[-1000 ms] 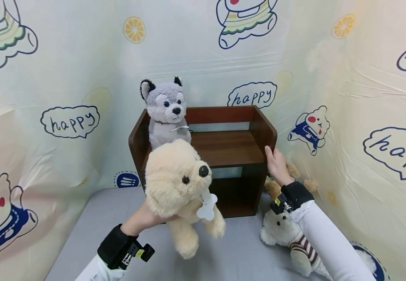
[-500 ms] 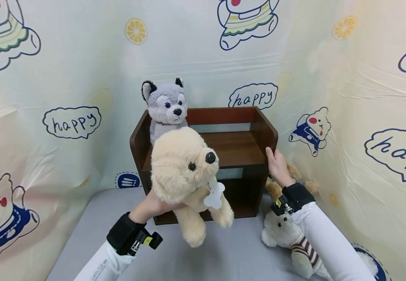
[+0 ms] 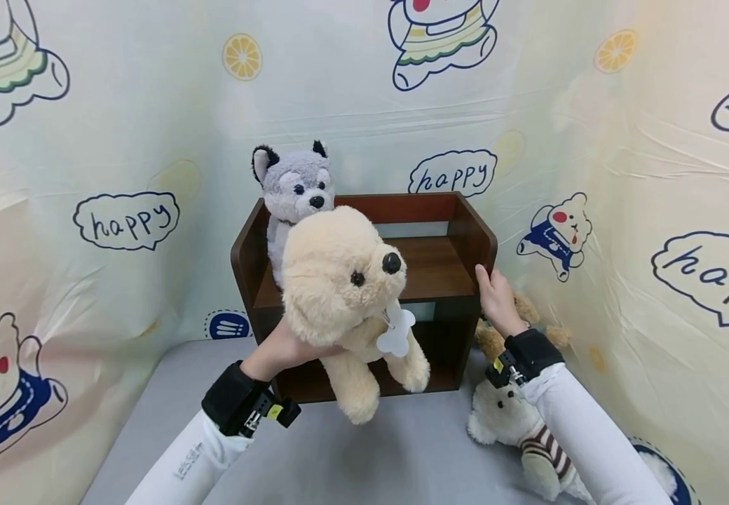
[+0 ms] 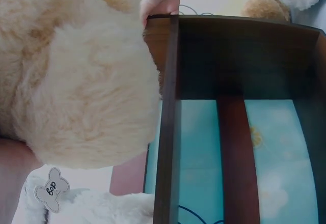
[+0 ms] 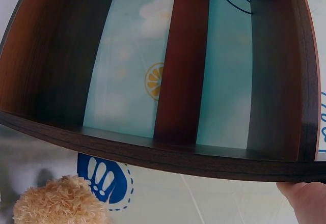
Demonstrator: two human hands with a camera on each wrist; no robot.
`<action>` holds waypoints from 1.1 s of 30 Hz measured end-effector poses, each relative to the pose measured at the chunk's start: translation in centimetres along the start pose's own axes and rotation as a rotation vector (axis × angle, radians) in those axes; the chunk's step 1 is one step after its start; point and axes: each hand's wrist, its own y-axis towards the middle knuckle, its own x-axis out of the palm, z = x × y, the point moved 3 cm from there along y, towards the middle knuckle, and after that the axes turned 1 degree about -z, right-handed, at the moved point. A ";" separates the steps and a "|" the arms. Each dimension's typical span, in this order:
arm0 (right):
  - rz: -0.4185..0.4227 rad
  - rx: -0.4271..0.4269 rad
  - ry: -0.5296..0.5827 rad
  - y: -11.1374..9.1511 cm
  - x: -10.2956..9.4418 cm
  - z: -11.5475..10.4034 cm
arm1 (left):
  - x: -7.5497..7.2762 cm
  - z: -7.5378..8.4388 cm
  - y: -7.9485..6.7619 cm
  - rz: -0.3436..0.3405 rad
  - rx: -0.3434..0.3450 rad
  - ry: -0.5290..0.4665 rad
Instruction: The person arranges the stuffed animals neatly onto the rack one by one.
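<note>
Two hands at work. Our left hand [image 3: 291, 348] grips the cream, fluffy plush dog [image 3: 342, 280] below its head, finger ends partly lost in fur. Our right hand [image 3: 499, 300] holds the front edge of the right panel on the dark brown, two-tier wooden shelf [image 3: 430, 263], thumb in front; far fingers hidden.

Change: over the last second the dog has risen and shifted right, now overlapping the upper board in the head view; our right hand hasn't moved. We judge the carry as underway and the dog not yet resting on a board; contact with the shelf, we can't tell.

Further out: grey-and-white plush husky [image 3: 295, 186], upright at the upper tier's left end, same spot. Beside the shelf, by our right arm: curly tan plush toy [image 3: 489, 340] and white plush bear in brown-striped knit [image 3: 531, 445] on the grey table [image 3: 402, 456].
</note>
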 end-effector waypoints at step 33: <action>-0.015 -0.010 0.002 0.0 0.1 -0.1 | -0.7 0.2 5.6 0.063 -0.075 -0.112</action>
